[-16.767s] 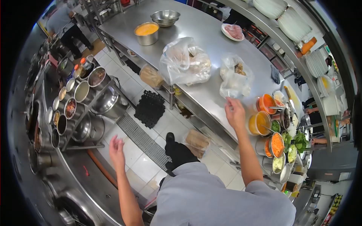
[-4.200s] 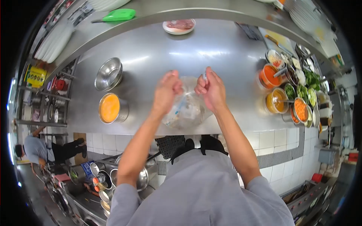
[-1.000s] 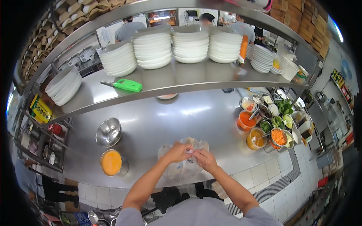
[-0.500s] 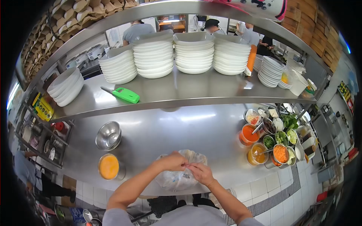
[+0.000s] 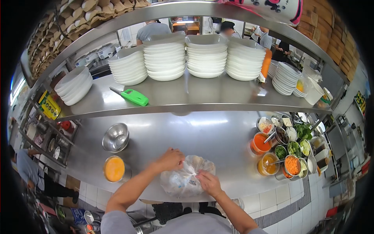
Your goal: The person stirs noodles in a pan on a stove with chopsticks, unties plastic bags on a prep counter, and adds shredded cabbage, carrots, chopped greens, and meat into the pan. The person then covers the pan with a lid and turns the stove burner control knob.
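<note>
A tied clear plastic bag (image 5: 181, 183) with mixed whitish and bluish contents sits on the steel counter in front of me, its gathered neck near the top. The fingers of my right hand (image 5: 209, 183) pinch that neck from the right. Just above the bag's left side is my left hand (image 5: 170, 159), its fingers curled together; whatever they may hold is too small to make out. To the left stand a metal bowl (image 5: 116, 137) and a container of orange-yellow liquid, like beaten egg (image 5: 114, 169).
Containers of shredded carrot (image 5: 291, 165), greens and sauces, including a red sauce (image 5: 261, 142), crowd the right side. The overhead shelf (image 5: 175, 97) carries stacked white bowls (image 5: 164, 58) and a green lighter (image 5: 134, 97). Several people work beyond and at left.
My hands have come apart: the left has moved up and left from the bag's neck, while the right keeps its pinch there. The view has shifted slightly.
</note>
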Demonstrator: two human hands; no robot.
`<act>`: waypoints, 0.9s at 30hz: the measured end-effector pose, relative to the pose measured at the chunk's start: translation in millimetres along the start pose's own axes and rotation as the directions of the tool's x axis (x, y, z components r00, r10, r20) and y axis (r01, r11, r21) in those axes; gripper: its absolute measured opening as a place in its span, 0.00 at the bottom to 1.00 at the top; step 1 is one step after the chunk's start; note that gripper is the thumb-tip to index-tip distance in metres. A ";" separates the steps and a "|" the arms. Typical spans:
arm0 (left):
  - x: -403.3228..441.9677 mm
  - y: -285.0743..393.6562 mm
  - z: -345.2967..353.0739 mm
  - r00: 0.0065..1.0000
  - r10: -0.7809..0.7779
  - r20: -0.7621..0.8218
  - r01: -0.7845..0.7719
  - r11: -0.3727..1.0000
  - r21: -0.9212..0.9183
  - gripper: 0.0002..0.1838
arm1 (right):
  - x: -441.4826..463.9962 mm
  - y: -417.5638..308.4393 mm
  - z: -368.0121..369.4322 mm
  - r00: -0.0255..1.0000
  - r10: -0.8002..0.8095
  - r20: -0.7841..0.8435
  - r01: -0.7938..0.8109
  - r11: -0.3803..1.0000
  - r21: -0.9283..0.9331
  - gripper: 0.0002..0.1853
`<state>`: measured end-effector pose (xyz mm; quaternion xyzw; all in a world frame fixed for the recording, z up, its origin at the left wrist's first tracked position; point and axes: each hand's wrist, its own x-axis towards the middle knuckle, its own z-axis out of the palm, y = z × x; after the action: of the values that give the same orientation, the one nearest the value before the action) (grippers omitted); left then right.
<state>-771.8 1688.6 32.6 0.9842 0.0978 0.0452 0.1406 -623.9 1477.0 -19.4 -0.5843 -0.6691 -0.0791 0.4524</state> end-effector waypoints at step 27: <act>-9.1 54.2 41.9 0.887 -0.422 0.189 -0.010 -0.426 -0.905 0.21 | 42.1 -15.2 -6.1 0.880 0.293 0.374 -0.202 0.943 -0.265 0.09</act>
<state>-766.1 1624.5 7.4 0.3705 0.2272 0.2054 0.8769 -629.8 1498.4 20.0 -0.7150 -0.6552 0.0306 0.2420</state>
